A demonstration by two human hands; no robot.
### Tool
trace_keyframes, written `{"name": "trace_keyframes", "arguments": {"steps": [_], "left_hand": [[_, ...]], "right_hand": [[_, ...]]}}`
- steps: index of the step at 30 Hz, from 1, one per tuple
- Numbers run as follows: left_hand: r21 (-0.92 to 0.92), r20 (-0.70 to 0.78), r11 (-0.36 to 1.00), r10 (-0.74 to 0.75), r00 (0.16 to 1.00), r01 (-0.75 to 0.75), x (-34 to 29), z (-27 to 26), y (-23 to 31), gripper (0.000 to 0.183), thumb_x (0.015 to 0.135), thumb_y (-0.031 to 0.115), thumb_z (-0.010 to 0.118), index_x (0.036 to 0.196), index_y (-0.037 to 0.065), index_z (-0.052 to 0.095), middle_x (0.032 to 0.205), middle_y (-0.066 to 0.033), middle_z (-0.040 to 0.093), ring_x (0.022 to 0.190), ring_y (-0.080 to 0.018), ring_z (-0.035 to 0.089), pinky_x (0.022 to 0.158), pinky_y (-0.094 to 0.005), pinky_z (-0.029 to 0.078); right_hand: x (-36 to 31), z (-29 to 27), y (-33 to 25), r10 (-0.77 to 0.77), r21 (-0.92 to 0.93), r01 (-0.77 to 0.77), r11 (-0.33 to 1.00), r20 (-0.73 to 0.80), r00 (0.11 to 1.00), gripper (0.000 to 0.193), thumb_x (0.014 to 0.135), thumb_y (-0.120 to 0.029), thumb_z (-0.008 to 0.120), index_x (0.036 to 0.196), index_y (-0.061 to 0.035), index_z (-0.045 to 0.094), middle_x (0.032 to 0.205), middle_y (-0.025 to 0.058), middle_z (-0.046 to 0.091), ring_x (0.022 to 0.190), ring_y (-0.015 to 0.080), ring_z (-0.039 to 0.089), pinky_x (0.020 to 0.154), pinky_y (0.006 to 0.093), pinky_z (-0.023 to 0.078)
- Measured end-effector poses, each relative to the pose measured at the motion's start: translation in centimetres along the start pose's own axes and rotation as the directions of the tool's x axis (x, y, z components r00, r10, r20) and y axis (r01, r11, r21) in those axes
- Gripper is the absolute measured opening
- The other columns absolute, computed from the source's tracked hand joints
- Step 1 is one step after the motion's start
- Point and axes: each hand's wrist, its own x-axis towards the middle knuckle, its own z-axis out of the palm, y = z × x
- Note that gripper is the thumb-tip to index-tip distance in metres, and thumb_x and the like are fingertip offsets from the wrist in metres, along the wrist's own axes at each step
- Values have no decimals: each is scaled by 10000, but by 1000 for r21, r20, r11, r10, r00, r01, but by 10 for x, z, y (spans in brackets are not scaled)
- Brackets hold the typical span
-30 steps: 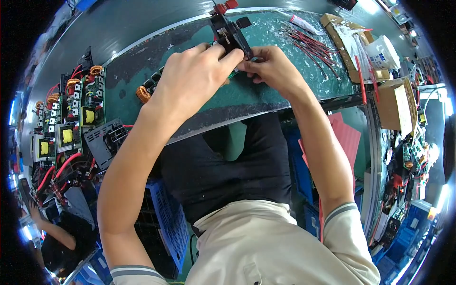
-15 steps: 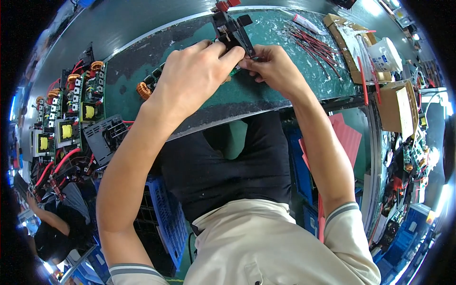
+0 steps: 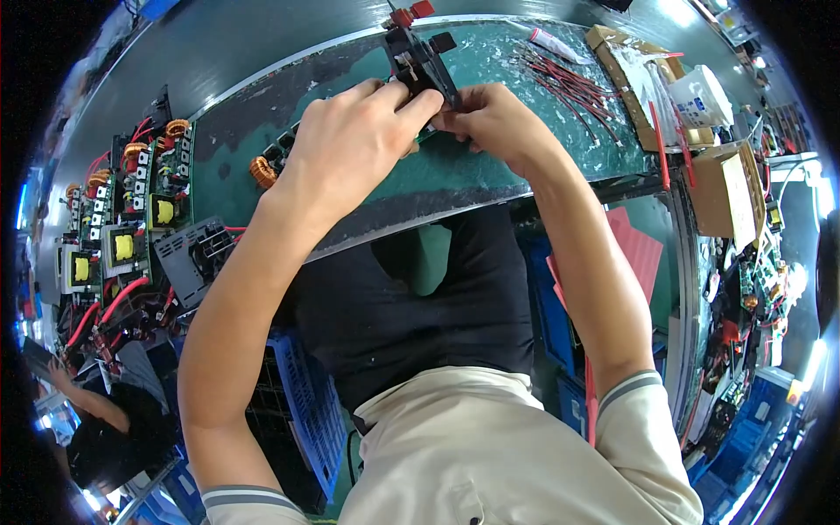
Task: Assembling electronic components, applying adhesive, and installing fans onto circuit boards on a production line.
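At the far side of the bench, a black plastic end panel with red terminals on top stands tilted. My left hand is closed on its near left side, fingers curled round the lower part. My right hand is closed in a pinch at the panel's lower right corner; whatever lies between its fingertips is hidden. Partly under my left hand lies a green circuit board, and its copper-wound coil shows beside my wrist.
Several circuit boards stand upright at the left, next to a black plastic housing. Red and black wires lie on the bench at the right, near a cardboard box and a white tub. A co-worker is at lower left.
The black panel and both hands have shifted very slightly left. My right hand has turned a little, its fingers now tucked closer to the panel's lower corner.
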Motion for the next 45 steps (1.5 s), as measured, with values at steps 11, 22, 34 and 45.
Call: {"name": "trace_keyframes", "arguments": {"steps": [11, 22, 34, 45], "left_hand": [[-17, -48, 1000, -15, 999, 14, -4, 1, 2, 296, 779, 144, 731, 1049, 115, 615, 879, -40, 654, 846, -212, 679, 624, -343, 579], [-6, 60, 999, -39, 997, 39, -1, 0, -1, 511, 725, 153, 796, 1184, 150, 571, 1010, -53, 649, 937, -241, 673, 688, -357, 586], [7, -57, 1000, 3, 998, -3, -1, 2, 2, 321, 793, 141, 718, 1092, 124, 603, 874, -42, 645, 848, -214, 677, 628, -349, 586], [-8, -68, 1000, -30, 997, 30, -3, 2, 4, 327, 789, 127, 708, 1097, 152, 599, 848, -39, 620, 839, -219, 672, 607, -364, 576]], "right_hand": [[-2, 6, 5, -13, -10, 13, 1000, -46, 999, 170, 869, -184, 729, 929, -26, 710, 707, -28, 577, 644, 57, 511, 574, 228, 414], [2, 4, 11, -31, -62, 28, 998, -41, 999, 183, 881, -188, 727, 948, -19, 709, 700, -33, 570, 636, 49, 503, 565, 222, 412], [5, -1, 1, 105, 10, -105, 994, 6, 994, 196, 825, -171, 771, 946, -24, 724, 726, -3, 612, 646, 89, 549, 586, 246, 437], [2, 2, -10, 204, -66, -206, 976, -40, 978, 219, 769, -136, 736, 945, -6, 717, 656, 15, 557, 552, 108, 482, 500, 267, 335]]}}
